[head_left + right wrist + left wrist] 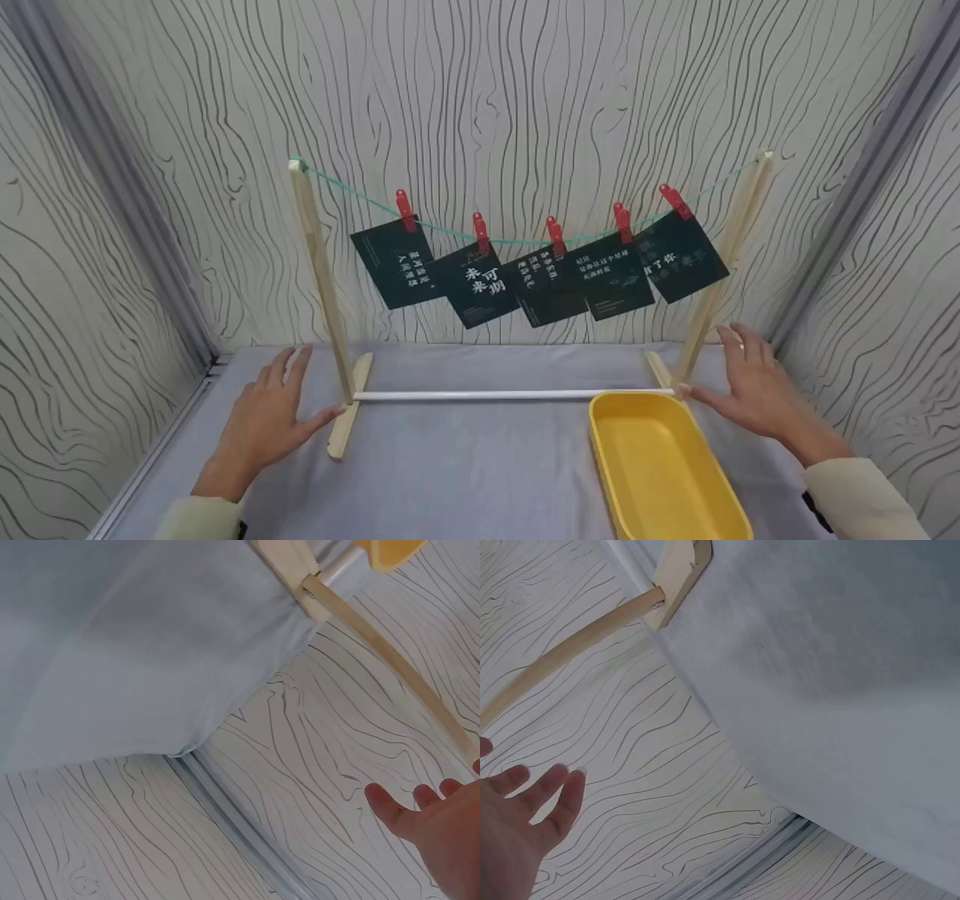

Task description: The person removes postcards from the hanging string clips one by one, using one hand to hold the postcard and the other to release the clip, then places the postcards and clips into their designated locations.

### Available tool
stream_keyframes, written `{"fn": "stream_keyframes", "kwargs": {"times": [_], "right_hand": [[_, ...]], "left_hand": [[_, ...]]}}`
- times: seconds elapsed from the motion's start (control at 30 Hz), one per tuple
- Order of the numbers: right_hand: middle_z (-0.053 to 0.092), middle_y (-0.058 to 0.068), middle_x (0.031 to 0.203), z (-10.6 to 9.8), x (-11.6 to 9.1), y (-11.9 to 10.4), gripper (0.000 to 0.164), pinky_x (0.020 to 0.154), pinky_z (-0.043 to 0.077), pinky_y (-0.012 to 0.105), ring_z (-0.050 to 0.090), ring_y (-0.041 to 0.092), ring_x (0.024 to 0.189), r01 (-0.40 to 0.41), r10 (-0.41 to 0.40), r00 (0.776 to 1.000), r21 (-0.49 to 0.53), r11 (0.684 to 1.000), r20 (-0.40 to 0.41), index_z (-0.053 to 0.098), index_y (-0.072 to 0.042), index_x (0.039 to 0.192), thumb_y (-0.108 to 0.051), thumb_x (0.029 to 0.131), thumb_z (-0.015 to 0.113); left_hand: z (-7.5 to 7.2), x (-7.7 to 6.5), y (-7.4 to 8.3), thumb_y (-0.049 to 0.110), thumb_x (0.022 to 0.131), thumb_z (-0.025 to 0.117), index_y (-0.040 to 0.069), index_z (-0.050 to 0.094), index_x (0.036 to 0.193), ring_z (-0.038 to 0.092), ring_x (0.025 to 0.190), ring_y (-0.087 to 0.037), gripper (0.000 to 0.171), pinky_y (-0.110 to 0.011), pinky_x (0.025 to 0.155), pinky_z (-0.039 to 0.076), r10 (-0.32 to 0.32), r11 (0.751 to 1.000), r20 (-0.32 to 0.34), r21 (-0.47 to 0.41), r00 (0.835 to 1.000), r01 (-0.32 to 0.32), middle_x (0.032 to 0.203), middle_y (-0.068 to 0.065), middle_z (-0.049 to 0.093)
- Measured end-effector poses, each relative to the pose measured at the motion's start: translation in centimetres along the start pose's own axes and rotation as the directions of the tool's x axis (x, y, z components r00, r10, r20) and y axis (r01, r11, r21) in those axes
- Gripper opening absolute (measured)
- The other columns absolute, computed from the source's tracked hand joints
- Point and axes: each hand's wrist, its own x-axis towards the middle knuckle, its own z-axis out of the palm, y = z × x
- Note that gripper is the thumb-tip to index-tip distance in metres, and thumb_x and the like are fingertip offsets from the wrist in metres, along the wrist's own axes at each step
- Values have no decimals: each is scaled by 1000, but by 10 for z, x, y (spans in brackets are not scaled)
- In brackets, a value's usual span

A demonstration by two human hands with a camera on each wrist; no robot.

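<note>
A wooden stand has a left post (319,262) and a right post (727,262), with a green string (352,193) sagging between their tops. Several dark cards with white writing, such as the card (474,289) second from left, hang from it by red clips (481,231). My left hand (262,420), fingers spread, is beside the left post's foot (341,435), thumb tip close to it. Likewise spread, my right hand (757,390) is beside the right post's base; whether the thumb touches is unclear. Both hands hold nothing; the wrist views show the left fingers (571,799) and right fingers (386,806) extended.
A yellow tray (667,465) stands at the front right, against the white rod (480,395) joining the stand's feet. Pale grey cloth (450,465) covers the table. Wood-grain patterned panels (525,90) rise behind and at both sides, with metal corner posts (862,172).
</note>
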Motion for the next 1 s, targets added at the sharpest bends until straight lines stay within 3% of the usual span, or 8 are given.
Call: {"fn": "stream_keyframes", "kwargs": {"times": [0.17, 0.3, 0.43, 0.6, 0.8, 1.0], "right_hand": [[22, 32, 153, -5, 3, -6, 114, 95, 36, 77, 30, 52, 129, 15, -16, 1000, -20, 1000, -23, 11, -1, 155, -73, 82, 58], [24, 32, 152, -10, 5, -9, 113, 95, 37, 76, 31, 51, 129, 10, -10, 999, -18, 1000, -33, 13, -1, 155, -76, 82, 56], [28, 32, 150, -16, 8, -12, 108, 96, 35, 77, 33, 51, 129, 13, -13, 998, -2, 1000, -59, 18, 1, 154, -72, 84, 57], [43, 29, 142, -26, 12, -21, 91, 96, 38, 75, 45, 48, 122, 31, -27, 991, 27, 999, -135, 30, 1, 149, -62, 90, 58], [70, 17, 111, -44, 21, -44, 75, 82, 57, 58, 67, 32, 92, 108, -106, 973, -1, 994, -207, 44, -7, 142, -60, 91, 58], [75, 7, 88, -54, 28, -66, 61, 66, 62, 42, 67, 18, 70, 180, -183, 962, -29, 983, -202, 59, -6, 127, -56, 91, 61]], "left_hand": [[-1, 3, 3, 75, 82, 58, 4, 44, 142, 65, 101, -36, 94, -54, 72, 57, -21, 998, 20, -66, 1000, 22, 127, -20, 60], [-5, 5, 9, 72, 82, 60, 7, 50, 135, 70, 93, -29, 85, -47, 68, 58, -56, 989, 72, -134, 996, 65, 115, -15, 70], [-9, 11, 17, 68, 82, 64, 10, 56, 128, 70, 86, -21, 74, -42, 69, 58, -75, 975, 102, -202, 992, 94, 104, -8, 73], [-15, 19, 25, 72, 82, 61, 9, 61, 125, 63, 70, -9, 76, -33, 62, 55, -71, 955, 155, -273, 985, 112, 82, 0, 71], [-17, 30, 32, 63, 82, 68, 10, 63, 126, 65, 78, -9, 70, -31, 67, 58, -79, 916, 179, -375, 981, 143, 92, -2, 73], [-16, 34, 36, 64, 81, 68, 9, 60, 132, 70, 87, -11, 75, -30, 73, 61, -56, 879, 167, -460, 984, 128, 103, -3, 74]]}}
